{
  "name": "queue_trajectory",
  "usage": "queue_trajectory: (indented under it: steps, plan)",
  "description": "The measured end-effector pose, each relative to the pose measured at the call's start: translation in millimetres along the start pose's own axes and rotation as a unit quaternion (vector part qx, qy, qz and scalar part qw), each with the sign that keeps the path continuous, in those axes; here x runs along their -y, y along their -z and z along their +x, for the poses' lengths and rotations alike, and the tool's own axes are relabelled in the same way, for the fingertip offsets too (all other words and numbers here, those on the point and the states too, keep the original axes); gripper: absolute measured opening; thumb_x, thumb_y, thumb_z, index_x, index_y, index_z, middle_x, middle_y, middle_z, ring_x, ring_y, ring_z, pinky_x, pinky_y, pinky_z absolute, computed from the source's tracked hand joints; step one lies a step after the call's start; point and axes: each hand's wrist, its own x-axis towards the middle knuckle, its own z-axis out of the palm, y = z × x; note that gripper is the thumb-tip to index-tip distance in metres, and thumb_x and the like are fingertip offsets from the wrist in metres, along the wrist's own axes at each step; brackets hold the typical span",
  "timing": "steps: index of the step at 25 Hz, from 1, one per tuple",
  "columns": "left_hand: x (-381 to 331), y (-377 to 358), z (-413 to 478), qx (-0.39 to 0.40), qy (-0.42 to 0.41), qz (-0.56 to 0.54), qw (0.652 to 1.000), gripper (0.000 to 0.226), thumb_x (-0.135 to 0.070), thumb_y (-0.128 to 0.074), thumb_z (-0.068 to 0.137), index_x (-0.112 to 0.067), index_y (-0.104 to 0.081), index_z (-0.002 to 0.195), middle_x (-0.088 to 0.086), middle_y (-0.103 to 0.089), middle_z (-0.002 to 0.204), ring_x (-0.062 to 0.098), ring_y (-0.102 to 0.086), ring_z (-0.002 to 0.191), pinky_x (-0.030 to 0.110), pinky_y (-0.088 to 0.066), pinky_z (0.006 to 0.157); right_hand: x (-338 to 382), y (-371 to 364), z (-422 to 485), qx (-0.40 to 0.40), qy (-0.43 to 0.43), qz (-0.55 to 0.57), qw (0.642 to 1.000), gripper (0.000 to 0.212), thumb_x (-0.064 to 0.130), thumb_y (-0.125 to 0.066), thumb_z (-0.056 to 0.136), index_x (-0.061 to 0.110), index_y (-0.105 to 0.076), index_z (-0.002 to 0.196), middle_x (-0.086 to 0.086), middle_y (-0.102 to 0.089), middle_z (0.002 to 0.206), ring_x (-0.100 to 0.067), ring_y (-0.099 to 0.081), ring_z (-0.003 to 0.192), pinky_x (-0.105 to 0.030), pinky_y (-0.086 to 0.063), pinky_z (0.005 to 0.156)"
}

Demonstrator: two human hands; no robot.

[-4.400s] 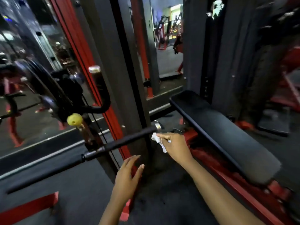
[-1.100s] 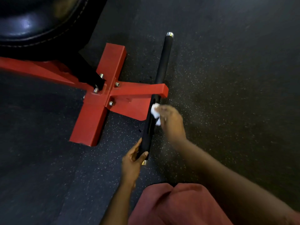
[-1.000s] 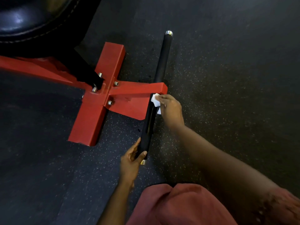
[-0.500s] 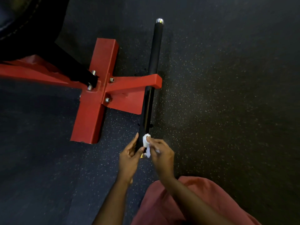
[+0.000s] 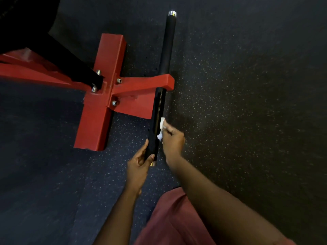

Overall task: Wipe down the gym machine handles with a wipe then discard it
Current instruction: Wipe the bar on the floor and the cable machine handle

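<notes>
A small crumpled white wipe is pinched in the fingers of the right hand and pressed against the right side of the black handle, on its near half, between the red frame and the near tip. The near end of that handle is gripped by the left hand, thumb along the left side and fingers curled under, so the bar is steadied. The handle is passed through a red arm of the frame, and its far half, capped by a chrome end cap, lies out over the speckled rubber floor. A dark red garment is seen at the bottom edge.

The wiping step is judged to be in hand, with discarding not yet begun. For the next move, firm contact along the bar is called for, and the far half past the frame would need to be reached. No bin is shown.
</notes>
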Motion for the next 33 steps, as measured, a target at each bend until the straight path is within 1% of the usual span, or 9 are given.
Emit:
queue_trajectory:
  steps: [4, 9, 15, 18, 20, 22, 25, 28, 33]
  plan:
    - [0, -1, 0, -0.001, 0.002, -0.002, 1.000, 0.054, 0.002, -0.055, 0.088, -0.030, -0.043, 0.130, -0.001, -0.055, 0.130, -0.003, -0.057, 0.105, 0.008, -0.049, 0.079, -37, 9, -53, 0.017, -0.045, -0.033, 0.998, 0.031, 0.003, -0.053, 0.089, 0.008, -0.060, 0.118, -0.004, -0.064, 0.118, -0.004, -0.057, 0.093, -0.017, -0.045, 0.081]
    - [1, 0, -1, 0.001, 0.002, -0.012, 1.000, 0.054, 0.002, -0.055, 0.088, -0.023, -0.044, 0.134, -0.007, -0.056, 0.123, -0.010, -0.057, 0.099, 0.007, -0.048, 0.080, -37, 20, -45, 0.015, -0.044, -0.068, 0.997, 0.027, 0.006, -0.056, 0.088, 0.013, -0.065, 0.113, -0.006, -0.069, 0.106, -0.007, -0.058, 0.076, -0.014, -0.045, 0.061]
    - [4, -3, -10, -0.046, -0.012, 0.004, 0.999, 0.050, -0.002, -0.060, 0.087, -0.021, -0.048, 0.132, -0.013, -0.057, 0.116, -0.017, -0.058, 0.091, 0.006, -0.047, 0.078, -19, 22, -61, 0.036, -0.024, -0.079, 0.996, 0.027, 0.004, -0.057, 0.088, 0.009, -0.064, 0.113, -0.009, -0.068, 0.108, -0.003, -0.059, 0.074, -0.002, -0.044, 0.058]
    - [14, -1, -10, -0.054, -0.023, 0.040, 0.997, 0.049, -0.014, -0.065, 0.085, -0.035, -0.048, 0.126, -0.015, -0.061, 0.106, -0.012, -0.060, 0.087, 0.017, -0.048, 0.085, 5, 36, -54, 0.045, 0.123, -0.159, 0.979, 0.030, -0.001, -0.054, 0.088, 0.009, -0.063, 0.115, -0.009, -0.067, 0.110, -0.009, -0.061, 0.074, -0.015, -0.053, 0.069]
    - [20, 0, -11, -0.064, -0.042, 0.068, 0.995, 0.048, -0.027, -0.067, 0.082, -0.040, -0.047, 0.124, -0.019, -0.065, 0.096, -0.001, -0.063, 0.084, 0.028, -0.050, 0.085, 42, 30, -23, 0.080, 0.276, -0.247, 0.926, 0.034, -0.004, -0.049, 0.088, 0.007, -0.060, 0.119, -0.009, -0.061, 0.120, -0.019, -0.061, 0.098, -0.026, -0.050, 0.088]
    - [22, -3, -12, -0.083, -0.055, 0.084, 0.991, 0.048, -0.023, -0.068, 0.083, -0.041, -0.047, 0.122, -0.014, -0.070, 0.093, 0.001, -0.066, 0.080, 0.029, -0.051, 0.083, 73, 17, 12, 0.122, 0.379, -0.379, 0.835, 0.038, -0.005, -0.043, 0.089, 0.006, -0.057, 0.123, -0.011, -0.055, 0.128, -0.026, -0.049, 0.118, -0.029, -0.036, 0.100]
    - [21, -6, -12, -0.106, -0.070, 0.100, 0.987, 0.049, -0.014, -0.066, 0.085, -0.040, -0.044, 0.120, 0.013, -0.071, 0.098, 0.011, -0.064, 0.077, 0.017, -0.046, 0.074, 84, 4, 41, 0.150, 0.438, -0.548, 0.696, 0.035, -0.002, -0.039, 0.090, 0.003, -0.056, 0.120, -0.018, -0.051, 0.124, -0.031, -0.043, 0.115, -0.038, -0.037, 0.097]
    - [20, -5, -13, -0.098, -0.071, 0.116, 0.986, 0.053, -0.017, -0.067, 0.084, -0.041, -0.042, 0.124, 0.005, -0.068, 0.094, 0.000, -0.056, 0.075, 0.004, -0.040, 0.071, 68, 5, 23, 0.147, 0.399, -0.593, 0.684, 0.023, 0.012, -0.035, 0.096, 0.005, -0.051, 0.111, -0.009, -0.044, 0.106, -0.021, -0.042, 0.092, -0.031, -0.036, 0.071]
    - [23, -9, -22, -0.140, -0.094, 0.139, 0.976, 0.047, -0.015, -0.068, 0.082, -0.023, -0.054, 0.127, -0.011, -0.059, 0.095, -0.005, -0.054, 0.082, -0.003, -0.035, 0.073, 40, 17, -29, 0.228, 0.404, -0.657, 0.594, 0.034, 0.010, -0.036, 0.095, 0.009, -0.038, 0.129, -0.008, -0.038, 0.124, -0.022, -0.036, 0.106, -0.027, -0.040, 0.075]
